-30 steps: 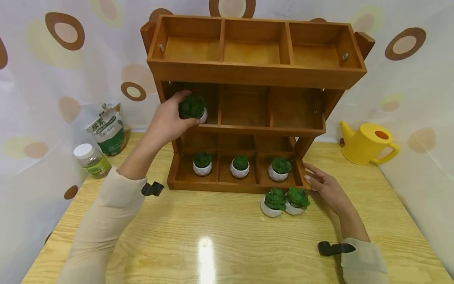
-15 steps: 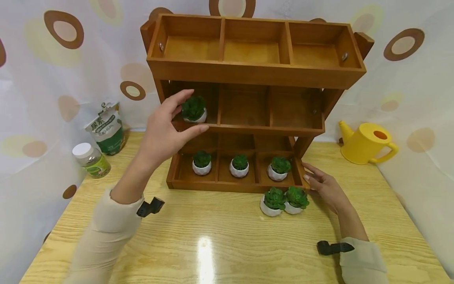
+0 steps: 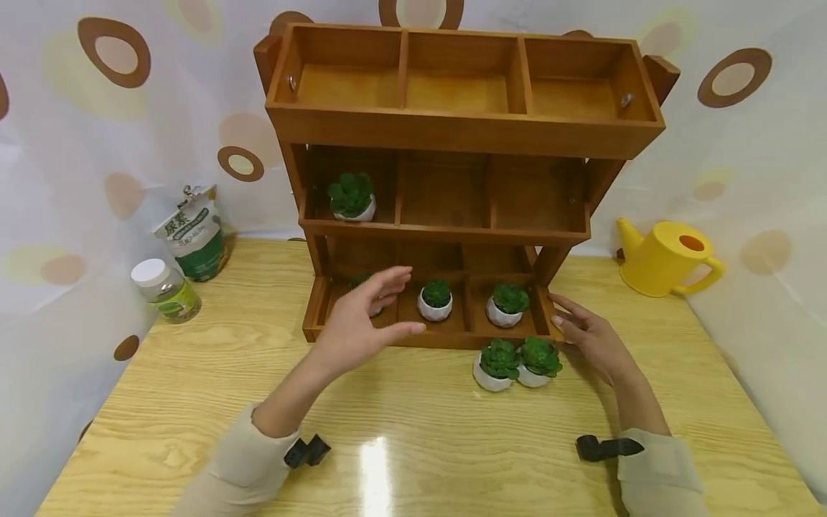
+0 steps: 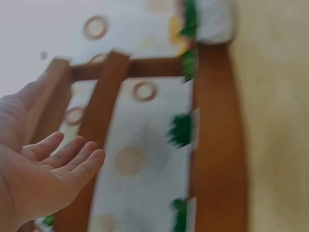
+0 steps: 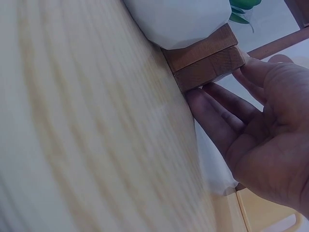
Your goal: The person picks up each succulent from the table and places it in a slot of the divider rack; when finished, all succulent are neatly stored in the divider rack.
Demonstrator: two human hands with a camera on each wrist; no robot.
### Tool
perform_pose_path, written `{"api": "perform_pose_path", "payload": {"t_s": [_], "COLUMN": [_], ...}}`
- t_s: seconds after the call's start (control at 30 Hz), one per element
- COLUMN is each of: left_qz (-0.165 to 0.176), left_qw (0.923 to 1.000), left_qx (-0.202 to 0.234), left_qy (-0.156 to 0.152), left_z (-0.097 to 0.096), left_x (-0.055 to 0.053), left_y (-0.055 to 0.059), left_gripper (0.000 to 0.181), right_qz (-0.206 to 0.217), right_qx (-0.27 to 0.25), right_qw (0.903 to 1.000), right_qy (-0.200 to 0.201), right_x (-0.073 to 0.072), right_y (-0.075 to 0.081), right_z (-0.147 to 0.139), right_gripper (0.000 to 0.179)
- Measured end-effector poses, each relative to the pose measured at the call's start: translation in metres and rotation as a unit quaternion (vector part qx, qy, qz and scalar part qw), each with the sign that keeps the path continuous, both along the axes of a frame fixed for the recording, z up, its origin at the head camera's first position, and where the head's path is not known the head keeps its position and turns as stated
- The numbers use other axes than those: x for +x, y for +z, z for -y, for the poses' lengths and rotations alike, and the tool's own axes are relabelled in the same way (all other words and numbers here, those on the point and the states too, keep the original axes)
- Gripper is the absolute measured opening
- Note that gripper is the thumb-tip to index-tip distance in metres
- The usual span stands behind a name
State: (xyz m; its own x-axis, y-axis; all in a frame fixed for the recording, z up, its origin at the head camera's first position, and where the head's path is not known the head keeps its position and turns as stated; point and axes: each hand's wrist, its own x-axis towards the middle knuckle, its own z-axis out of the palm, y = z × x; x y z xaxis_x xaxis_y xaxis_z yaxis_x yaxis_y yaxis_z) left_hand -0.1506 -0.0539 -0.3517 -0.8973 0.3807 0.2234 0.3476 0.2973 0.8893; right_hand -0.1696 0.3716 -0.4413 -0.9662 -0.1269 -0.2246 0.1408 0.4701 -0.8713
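My left hand [image 3: 355,324] hovers in front of the bottom tier of a wooden plant shelf [image 3: 465,136], fingers spread, holding nothing. Behind it a potted succulent [image 3: 376,310] in the bottom-left compartment is partly hidden. Another succulent [image 3: 352,197] stands upright in the middle tier's left compartment. Two more, a centre succulent [image 3: 436,301] and a right-hand succulent [image 3: 507,306], fill the bottom tier's other compartments. My right hand [image 3: 591,337] grips the shelf's lower right end, thumb on the edge and fingers [image 5: 217,121] against the side.
Two potted succulents, a left one [image 3: 496,365] and a right one [image 3: 539,362], stand side by side on the table [image 3: 452,445] before the shelf. A yellow watering can [image 3: 665,258] is at right. At left stand a white-lidded jar [image 3: 166,291] and a clipped bag [image 3: 197,237].
My left hand has let go of the succulent in the middle tier's left compartment and moved down and right. The succulent stays there. My right hand keeps its place.
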Motion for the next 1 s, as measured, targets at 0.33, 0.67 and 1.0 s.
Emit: {"api": "perform_pose_path", "payload": {"t_s": [0.33, 0.67, 1.0], "left_qz": [0.088, 0.110, 0.100], "left_qw": [0.9920, 0.9790, 0.9741], "left_qx": [-0.072, -0.127, -0.160], "left_qy": [-0.056, -0.115, -0.124], "left_z": [-0.022, -0.046, -0.065], "left_x": [0.009, 0.007, -0.002], "left_y": [-0.044, -0.066, -0.075], "left_gripper": [0.076, 0.074, 0.074], "right_qz": [-0.001, -0.002, -0.003], "right_qx": [-0.003, -0.004, -0.002], "right_qw": [1.0000, 1.0000, 1.0000], "right_qy": [-0.002, -0.001, 0.000], "right_x": [-0.001, 0.001, 0.000], "right_y": [0.001, 0.000, -0.001], "right_z": [0.002, 0.003, 0.003], "right_gripper": [0.063, 0.064, 0.065]}}
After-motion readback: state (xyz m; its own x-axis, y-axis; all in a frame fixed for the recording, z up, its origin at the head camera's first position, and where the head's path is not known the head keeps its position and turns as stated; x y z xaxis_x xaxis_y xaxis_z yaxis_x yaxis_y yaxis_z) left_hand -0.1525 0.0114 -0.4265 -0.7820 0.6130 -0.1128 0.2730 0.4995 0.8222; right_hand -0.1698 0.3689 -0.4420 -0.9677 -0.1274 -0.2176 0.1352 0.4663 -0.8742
